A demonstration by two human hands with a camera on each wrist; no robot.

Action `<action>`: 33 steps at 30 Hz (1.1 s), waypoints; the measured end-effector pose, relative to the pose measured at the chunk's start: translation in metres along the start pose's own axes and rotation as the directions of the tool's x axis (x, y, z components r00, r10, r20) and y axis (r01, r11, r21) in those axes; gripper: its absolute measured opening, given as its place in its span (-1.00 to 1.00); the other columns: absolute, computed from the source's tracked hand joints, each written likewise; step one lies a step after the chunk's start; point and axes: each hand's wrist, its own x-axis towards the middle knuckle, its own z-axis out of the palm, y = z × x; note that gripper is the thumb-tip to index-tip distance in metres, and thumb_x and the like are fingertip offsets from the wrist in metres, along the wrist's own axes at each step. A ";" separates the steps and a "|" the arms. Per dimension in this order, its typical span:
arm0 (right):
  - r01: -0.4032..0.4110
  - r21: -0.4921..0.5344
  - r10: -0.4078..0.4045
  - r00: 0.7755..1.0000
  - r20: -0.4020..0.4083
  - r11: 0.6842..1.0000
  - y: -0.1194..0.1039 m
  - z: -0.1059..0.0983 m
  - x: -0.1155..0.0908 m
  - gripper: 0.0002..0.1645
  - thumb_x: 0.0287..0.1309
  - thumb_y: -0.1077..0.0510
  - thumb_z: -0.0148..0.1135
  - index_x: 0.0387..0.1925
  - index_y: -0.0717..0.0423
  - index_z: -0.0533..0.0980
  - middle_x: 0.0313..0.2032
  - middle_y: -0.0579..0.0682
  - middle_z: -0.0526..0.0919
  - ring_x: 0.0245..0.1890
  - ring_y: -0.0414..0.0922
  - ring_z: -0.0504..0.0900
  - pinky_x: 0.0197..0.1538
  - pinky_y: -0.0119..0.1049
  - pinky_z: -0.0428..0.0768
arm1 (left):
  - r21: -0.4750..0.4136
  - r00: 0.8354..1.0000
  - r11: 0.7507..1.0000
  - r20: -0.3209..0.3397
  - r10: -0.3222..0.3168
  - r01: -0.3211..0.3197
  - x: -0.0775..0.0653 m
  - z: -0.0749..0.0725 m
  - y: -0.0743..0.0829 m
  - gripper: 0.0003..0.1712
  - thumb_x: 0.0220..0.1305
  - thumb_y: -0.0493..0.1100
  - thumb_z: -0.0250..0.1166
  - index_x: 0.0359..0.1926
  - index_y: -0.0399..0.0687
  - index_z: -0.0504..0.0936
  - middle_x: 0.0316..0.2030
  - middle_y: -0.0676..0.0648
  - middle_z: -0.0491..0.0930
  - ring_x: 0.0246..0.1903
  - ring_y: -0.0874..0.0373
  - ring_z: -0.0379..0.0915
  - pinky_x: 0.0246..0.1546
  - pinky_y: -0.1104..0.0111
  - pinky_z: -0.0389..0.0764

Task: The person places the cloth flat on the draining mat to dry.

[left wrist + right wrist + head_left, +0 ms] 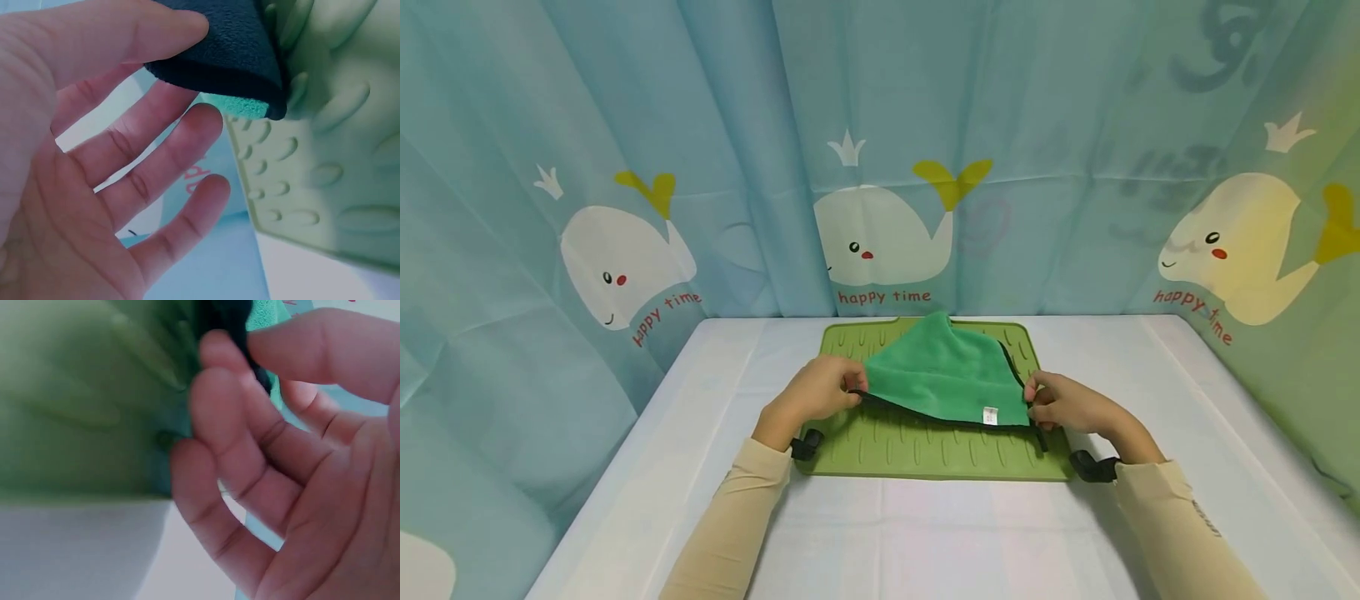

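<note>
A green cloth [951,375] with a dark border and a small white tag [990,416] lies over the ridged green mat [880,454], its far part bunched into a peak. My left hand [820,388] pinches the near left corner between thumb and fingers. In the left wrist view the cloth's dark underside [231,56] shows beneath the thumb, while the other fingers of the left hand [125,150] spread below it. On the opposite side my right hand [1071,404] pinches the cloth's right edge, with a short dark strip hanging below. The right wrist view shows the dark edge by the thumb and fingertips [215,406].
The mat lies on a white-covered table [880,533], near its back edge. Behind and along both sides hangs a light blue curtain [737,125] printed with whales. Black straps [1093,467] sit at both wrists.
</note>
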 end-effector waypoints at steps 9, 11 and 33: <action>0.098 -0.143 -0.107 0.993 -0.053 0.985 0.006 0.001 -0.011 -0.81 0.41 0.30 0.09 -0.10 0.28 0.61 -0.30 0.02 0.63 -0.35 -0.23 0.52 -0.27 -0.35 0.54 | -0.074 0.999 0.997 0.043 -0.006 0.009 -0.001 -0.007 -0.009 -0.91 0.23 -0.21 0.49 -0.25 0.08 0.80 -0.34 0.08 0.69 -0.31 0.22 0.53 -0.22 0.27 0.59; 0.110 -0.158 -0.119 0.991 -0.054 0.981 0.007 0.002 -0.013 -0.80 0.38 0.31 0.14 -0.07 0.27 0.62 -0.24 0.03 0.67 -0.31 -0.24 0.54 -0.24 -0.37 0.56 | -0.078 0.997 0.997 0.071 -0.015 0.021 -0.001 -0.007 -0.010 -0.93 0.23 -0.20 0.49 -0.26 0.07 0.80 -0.36 0.09 0.69 -0.34 0.23 0.52 -0.24 0.29 0.58; 0.233 -0.287 -0.255 0.966 -0.041 0.929 0.009 0.002 -0.016 -0.87 0.28 0.32 0.33 -0.21 0.03 0.61 -0.30 -0.04 0.68 -0.31 -0.37 0.56 -0.25 -0.39 0.58 | -0.154 0.977 0.985 0.208 -0.045 0.078 -0.007 -0.014 -0.022 -0.88 0.25 -0.25 0.46 -0.19 0.02 0.82 -0.34 0.01 0.69 -0.38 0.19 0.51 -0.34 0.33 0.56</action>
